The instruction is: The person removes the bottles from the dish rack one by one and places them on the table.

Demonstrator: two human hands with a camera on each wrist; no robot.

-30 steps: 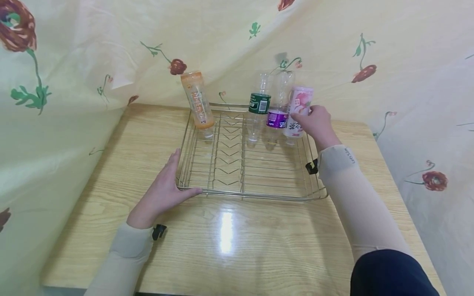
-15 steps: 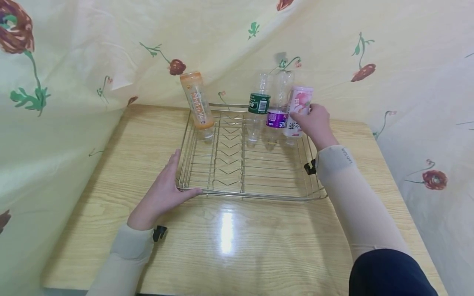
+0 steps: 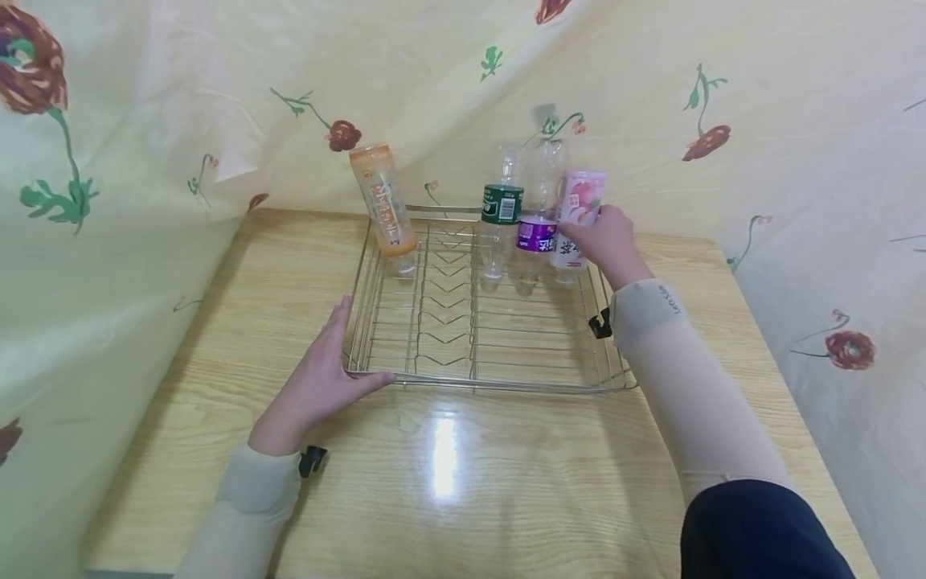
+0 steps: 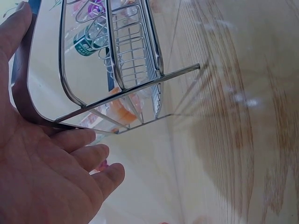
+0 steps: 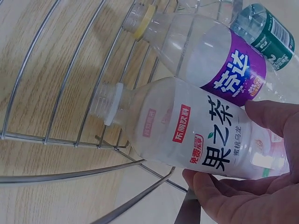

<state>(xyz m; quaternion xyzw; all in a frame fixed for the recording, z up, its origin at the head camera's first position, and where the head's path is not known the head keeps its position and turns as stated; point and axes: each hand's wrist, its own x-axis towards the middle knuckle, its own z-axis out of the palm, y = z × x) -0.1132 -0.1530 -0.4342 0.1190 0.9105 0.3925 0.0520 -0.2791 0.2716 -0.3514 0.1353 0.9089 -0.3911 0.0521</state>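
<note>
My right hand (image 3: 611,245) grips a clear plastic bottle with a pink-and-white label (image 5: 210,133). The bottle is upside down, its open neck against the rack's wires at the back right. Beside it, also neck down, stand a purple-label bottle (image 3: 536,235) and a green-label bottle (image 3: 501,205). An orange-label bottle (image 3: 387,201) leans neck down in the back left corner. All of them are in the wire dish rack (image 3: 528,386). My left hand (image 3: 321,378) rests at the rack's front left corner, fingers extended, thumb along the front rim.
The rack stands on a light wood table (image 3: 405,482). A flowered cloth (image 3: 434,96) hangs behind the table and on both sides, close to the bottles' upturned bases. Bare wire rows fill the front of the rack.
The view shifts slightly. Both hands stay in place, the right one still gripping the pink-and-white-label bottle; the bottles and rack keep their positions.
</note>
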